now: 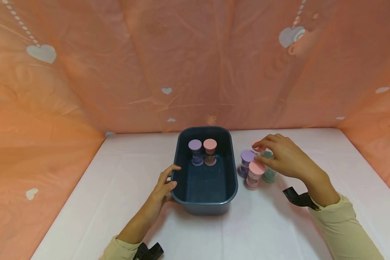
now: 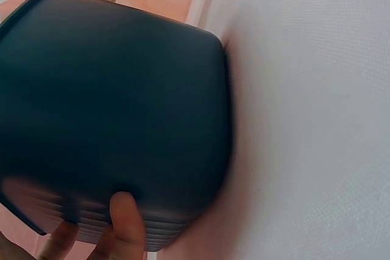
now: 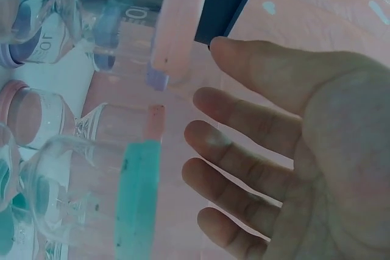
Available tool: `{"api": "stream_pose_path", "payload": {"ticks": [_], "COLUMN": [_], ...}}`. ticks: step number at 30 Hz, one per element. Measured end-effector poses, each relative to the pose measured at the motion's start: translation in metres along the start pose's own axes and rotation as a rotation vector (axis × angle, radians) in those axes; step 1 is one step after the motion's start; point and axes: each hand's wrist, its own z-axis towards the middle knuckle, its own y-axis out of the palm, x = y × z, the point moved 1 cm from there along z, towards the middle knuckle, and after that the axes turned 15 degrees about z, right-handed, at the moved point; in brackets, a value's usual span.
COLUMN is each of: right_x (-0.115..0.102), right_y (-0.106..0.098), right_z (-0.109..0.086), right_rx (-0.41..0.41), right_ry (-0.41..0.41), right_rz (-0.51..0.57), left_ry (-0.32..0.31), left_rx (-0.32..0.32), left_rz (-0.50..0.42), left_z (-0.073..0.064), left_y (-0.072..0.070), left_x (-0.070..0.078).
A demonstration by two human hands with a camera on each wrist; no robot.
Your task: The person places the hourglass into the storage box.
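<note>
My left hand [image 1: 160,189] holds the left side of a dark blue rectangular tub [image 1: 204,213], thumb and forefinger at its rim. Lower fingers [image 2: 126,220] press its outer wall in the left wrist view. Inside, a purple sand timer [image 1: 195,145] and a pink sand timer [image 1: 210,144] stand upright side by side. Over a cluster right of the tub hovers my right hand [image 1: 281,157], its fingers spread apart and holding nothing. Below it are another pink sand timer [image 1: 256,168], another purple one [image 1: 248,156], a teal one [image 3: 139,199] and a coral cap [image 1: 259,148], partly hidden.
The white-covered table [image 1: 133,155] carries the tub and the timers. Behind it hangs an orange-pink cloth [image 1: 195,65] with pale hearts, which also closes off both sides. Black straps [image 1: 299,198] circle both wrists.
</note>
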Motion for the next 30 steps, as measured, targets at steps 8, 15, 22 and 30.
{"api": "stream_pose_path", "payload": {"ticks": [8,15,22,30], "right_x": [0.0012,0.0035,0.0070,0.0084], "right_y": [0.0009,-0.0009,-0.0015,-0.0023], "right_z": [0.0002,-0.0003,-0.0022,-0.0004], "right_rx": [-0.005,-0.010,-0.021,-0.021], "right_ry": [-0.004,-0.005,0.008,-0.019], "right_rz": [0.015,0.007,0.016,0.015], "left_ry": [-0.003,0.005,0.003,-0.001], "left_rx": [0.018,0.005,0.006,0.028], "left_rz": [-0.012,-0.002,0.019,0.001], "left_z": [-0.0028,-0.0013,0.0001,0.0013], "left_y": [0.0007,0.0008,0.0017,0.0015], "left_x": [-0.0038,-0.0018,-0.0006,0.0004]}}
